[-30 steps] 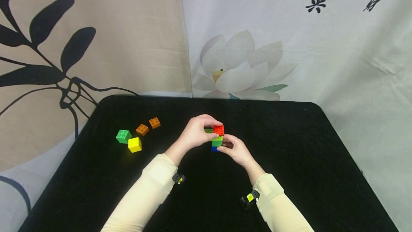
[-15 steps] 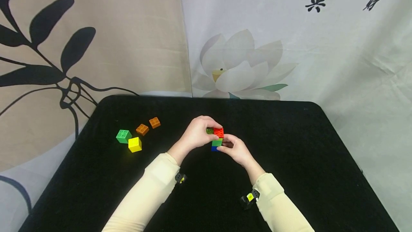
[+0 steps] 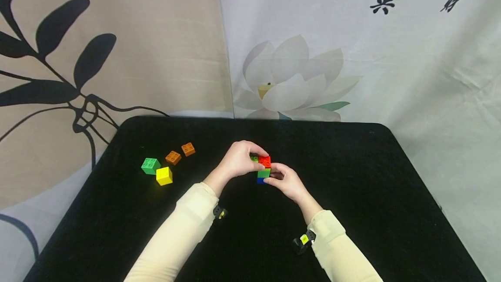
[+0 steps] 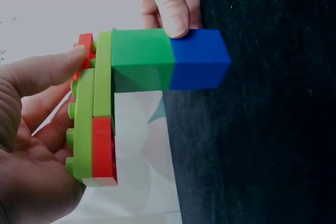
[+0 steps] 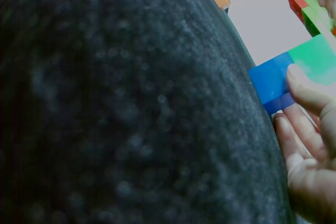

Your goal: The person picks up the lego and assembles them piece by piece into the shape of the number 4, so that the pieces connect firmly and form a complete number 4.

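My left hand (image 3: 239, 161) grips the upper part of a stack of toy building bricks, its thumb at a red brick (image 3: 264, 162) on top. Below that, my right hand (image 3: 288, 182) pinches the blue brick (image 4: 200, 59) at the bottom, near its joint with a green brick (image 4: 142, 59). In the left wrist view, two long lime-green bricks (image 4: 84, 124) lie across the green one, overlapping each other. A second red brick (image 4: 104, 148) hangs under their overhanging end, on the left hand's side. Fingers hide part of the top red brick.
On the left of the black table (image 3: 352, 164) lie a green brick (image 3: 150, 166), a yellow brick (image 3: 164, 176) and two orange bricks (image 3: 173, 157). A printed curtain (image 3: 176, 55) hangs behind the table's back edge.
My left hand has moved slightly down with the red brick, which sits lower against the stack, then a touch left. The right hand has stayed in place on the lower bricks.
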`<state>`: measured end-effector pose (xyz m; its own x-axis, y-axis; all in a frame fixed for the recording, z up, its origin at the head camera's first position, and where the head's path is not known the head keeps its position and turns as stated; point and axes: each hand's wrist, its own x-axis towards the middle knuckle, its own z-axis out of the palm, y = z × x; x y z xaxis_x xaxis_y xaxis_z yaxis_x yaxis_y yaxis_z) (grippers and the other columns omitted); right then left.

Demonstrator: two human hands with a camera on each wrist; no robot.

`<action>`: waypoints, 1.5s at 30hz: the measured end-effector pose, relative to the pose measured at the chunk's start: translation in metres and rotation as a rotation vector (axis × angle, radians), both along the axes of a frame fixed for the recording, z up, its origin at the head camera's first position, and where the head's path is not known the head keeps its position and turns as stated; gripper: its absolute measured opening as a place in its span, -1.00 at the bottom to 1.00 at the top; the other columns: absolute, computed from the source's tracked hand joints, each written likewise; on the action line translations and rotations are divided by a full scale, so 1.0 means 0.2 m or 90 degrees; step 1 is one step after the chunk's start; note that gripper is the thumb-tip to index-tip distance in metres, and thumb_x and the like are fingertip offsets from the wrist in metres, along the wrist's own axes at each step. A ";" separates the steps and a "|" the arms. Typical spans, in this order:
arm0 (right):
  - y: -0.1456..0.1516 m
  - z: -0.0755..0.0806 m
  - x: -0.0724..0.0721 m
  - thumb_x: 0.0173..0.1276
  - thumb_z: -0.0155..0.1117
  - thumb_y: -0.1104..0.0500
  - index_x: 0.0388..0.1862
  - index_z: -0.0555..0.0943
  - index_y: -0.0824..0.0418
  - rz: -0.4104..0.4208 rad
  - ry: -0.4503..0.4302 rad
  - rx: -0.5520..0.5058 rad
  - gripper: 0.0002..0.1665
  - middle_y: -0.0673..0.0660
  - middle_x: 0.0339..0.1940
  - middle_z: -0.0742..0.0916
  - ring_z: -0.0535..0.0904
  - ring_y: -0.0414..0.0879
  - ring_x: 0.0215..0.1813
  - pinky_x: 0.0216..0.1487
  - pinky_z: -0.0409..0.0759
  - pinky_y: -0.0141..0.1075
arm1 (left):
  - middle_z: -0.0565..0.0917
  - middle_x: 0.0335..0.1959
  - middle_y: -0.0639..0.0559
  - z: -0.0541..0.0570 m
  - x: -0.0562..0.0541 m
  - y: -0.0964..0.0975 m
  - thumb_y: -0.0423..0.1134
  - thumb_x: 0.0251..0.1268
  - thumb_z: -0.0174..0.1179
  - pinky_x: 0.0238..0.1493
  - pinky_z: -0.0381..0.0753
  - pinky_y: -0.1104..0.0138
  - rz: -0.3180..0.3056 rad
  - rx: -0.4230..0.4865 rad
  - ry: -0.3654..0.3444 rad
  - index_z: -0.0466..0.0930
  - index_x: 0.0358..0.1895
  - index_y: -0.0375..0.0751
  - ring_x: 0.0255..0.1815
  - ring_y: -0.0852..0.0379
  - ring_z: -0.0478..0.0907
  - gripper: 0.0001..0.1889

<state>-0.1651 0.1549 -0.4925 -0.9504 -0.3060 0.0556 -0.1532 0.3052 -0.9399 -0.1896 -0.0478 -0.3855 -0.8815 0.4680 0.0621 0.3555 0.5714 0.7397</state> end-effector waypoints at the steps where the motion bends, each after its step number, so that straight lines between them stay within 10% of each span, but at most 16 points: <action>1: 0.00 0.00 0.00 0.31 0.41 0.23 0.12 0.58 0.26 0.001 -0.004 0.001 -0.58 0.16 0.00 0.71 0.65 0.02 0.02 0.13 0.61 -0.14 | 0.76 -0.15 0.09 0.00 0.00 0.00 -0.31 0.06 0.50 0.04 0.56 0.16 0.002 0.003 -0.007 0.79 -0.12 -0.09 -0.07 0.03 0.58 -0.73; 13: -0.02 0.03 0.00 0.33 0.38 0.29 0.18 0.55 0.34 0.004 -0.036 0.006 -0.54 0.25 0.06 0.68 0.62 0.12 0.09 0.22 0.54 -0.03 | 0.73 -0.16 0.18 -0.03 -0.05 -0.04 -0.24 0.06 0.50 0.08 0.50 0.09 -0.022 0.017 -0.035 0.79 -0.13 0.00 -0.06 0.10 0.51 -0.74; 20: -0.03 0.19 0.06 0.34 0.34 0.33 0.14 0.54 0.41 0.017 -0.035 0.007 -0.59 0.28 0.03 0.69 0.62 0.14 0.08 0.19 0.55 -0.03 | 0.71 -0.19 0.20 -0.04 -0.06 -0.04 -0.24 0.05 0.51 0.04 0.50 0.12 -0.026 0.033 -0.050 0.79 -0.16 0.01 -0.07 0.11 0.50 -0.76; 45: -0.03 0.22 0.07 0.32 0.35 0.36 0.13 0.55 0.42 0.017 -0.039 -0.002 -0.59 0.31 0.02 0.68 0.62 0.16 0.07 0.21 0.54 -0.02 | 0.67 -0.21 0.16 -0.02 -0.07 -0.02 -0.32 0.04 0.51 -0.12 0.63 0.27 -0.020 0.054 -0.112 0.76 -0.22 -0.02 -0.16 0.08 0.54 -0.78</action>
